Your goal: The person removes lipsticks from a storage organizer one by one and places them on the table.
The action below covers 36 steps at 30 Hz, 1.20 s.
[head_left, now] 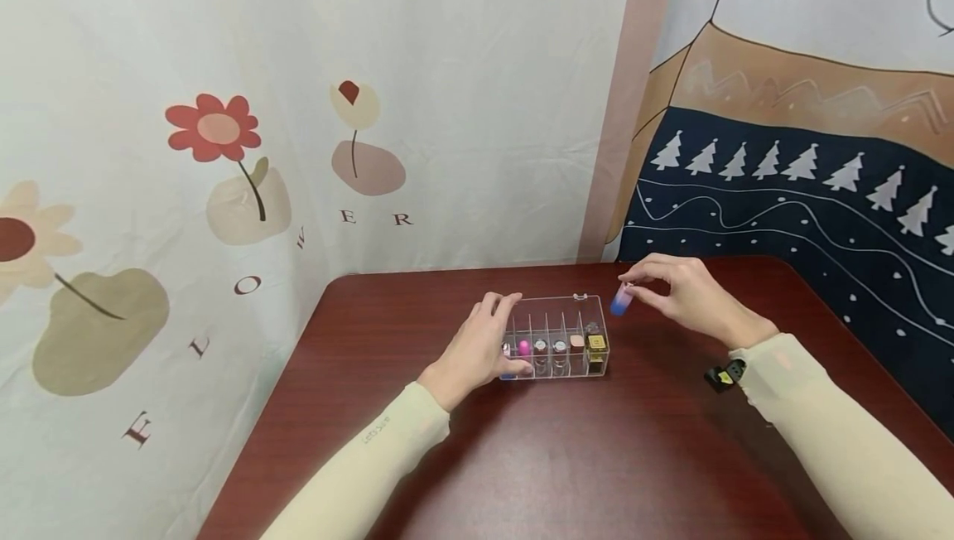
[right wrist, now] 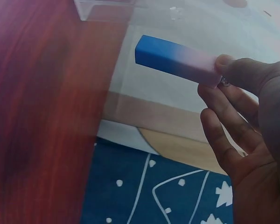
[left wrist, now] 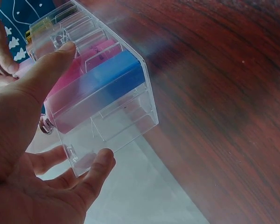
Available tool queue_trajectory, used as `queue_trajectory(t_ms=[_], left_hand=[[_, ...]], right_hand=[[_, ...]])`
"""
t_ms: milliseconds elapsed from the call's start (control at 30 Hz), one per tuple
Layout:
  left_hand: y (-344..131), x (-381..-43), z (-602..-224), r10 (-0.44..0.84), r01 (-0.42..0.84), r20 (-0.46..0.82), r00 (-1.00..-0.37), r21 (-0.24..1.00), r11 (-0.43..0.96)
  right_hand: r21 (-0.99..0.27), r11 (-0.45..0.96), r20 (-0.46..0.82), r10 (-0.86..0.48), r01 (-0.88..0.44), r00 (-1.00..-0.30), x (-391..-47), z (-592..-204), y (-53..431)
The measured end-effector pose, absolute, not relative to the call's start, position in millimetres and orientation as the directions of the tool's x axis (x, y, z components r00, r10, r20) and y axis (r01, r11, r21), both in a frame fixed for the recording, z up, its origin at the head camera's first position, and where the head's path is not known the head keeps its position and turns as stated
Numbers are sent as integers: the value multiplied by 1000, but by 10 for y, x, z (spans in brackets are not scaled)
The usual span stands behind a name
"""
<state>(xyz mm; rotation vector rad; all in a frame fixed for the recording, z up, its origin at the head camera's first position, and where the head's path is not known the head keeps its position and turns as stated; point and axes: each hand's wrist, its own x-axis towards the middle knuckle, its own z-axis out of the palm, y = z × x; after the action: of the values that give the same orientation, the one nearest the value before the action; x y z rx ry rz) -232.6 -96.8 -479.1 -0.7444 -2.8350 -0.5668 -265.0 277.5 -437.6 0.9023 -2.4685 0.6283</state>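
A clear divided box (head_left: pixel 555 366) with an upright lid stands on the table. My left hand (head_left: pixel 477 347) holds its left end, thumb (left wrist: pixel 60 56) across the front and fingers (left wrist: pixel 100 170) behind at the lid. To the box's right, my right hand (head_left: pixel 681 296) pinches a square lipstick tube (right wrist: pixel 175 58), fading from pink to blue, by its pink end between thumb and fingertips. The blue end points down toward the table. A similar pink-and-blue tube (left wrist: pixel 116 74) fills the box's left end compartment.
Other compartments hold a bright pink item (head_left: pixel 524 347), two clear bottles with silvery tops, a beige-topped item (head_left: pixel 577 342) and a gold-and-black one (head_left: pixel 595 344). The reddish-brown table (head_left: pixel 566 457) meets a printed cloth backdrop (head_left: pixel 477 109) behind and a dark blue tree-patterned one (head_left: pixel 790 200) at right.
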Motion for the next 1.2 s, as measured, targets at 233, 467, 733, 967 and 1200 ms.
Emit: queue_trajectory(t_ms=[233,467,733,967,1200], left_hand=[[-973,-2331,-4799,444,505,248,-861,312,805],[-970,-2337,-4800,443,503,247,-862,315,805],[-965,-2322,-4781,436,497,246,-865,310,811],[-965,-2315,-4783,442,507,259,-859,296,810],[-966,-2319,-4790,440,502,252,-862,305,809]], right_hand=[[-269,677,511,-503,-685,-697,-2688,-4520,2796],[-325,691,412,-511,-646,-754,-2701,-4627,2788],[-350,691,368,-520,-633,-771,-2713,-4720,2787],[-346,686,366,-530,-640,-765,-2710,-4762,2773],[-353,685,356,-531,-637,-769,-2699,-4774,2770]])
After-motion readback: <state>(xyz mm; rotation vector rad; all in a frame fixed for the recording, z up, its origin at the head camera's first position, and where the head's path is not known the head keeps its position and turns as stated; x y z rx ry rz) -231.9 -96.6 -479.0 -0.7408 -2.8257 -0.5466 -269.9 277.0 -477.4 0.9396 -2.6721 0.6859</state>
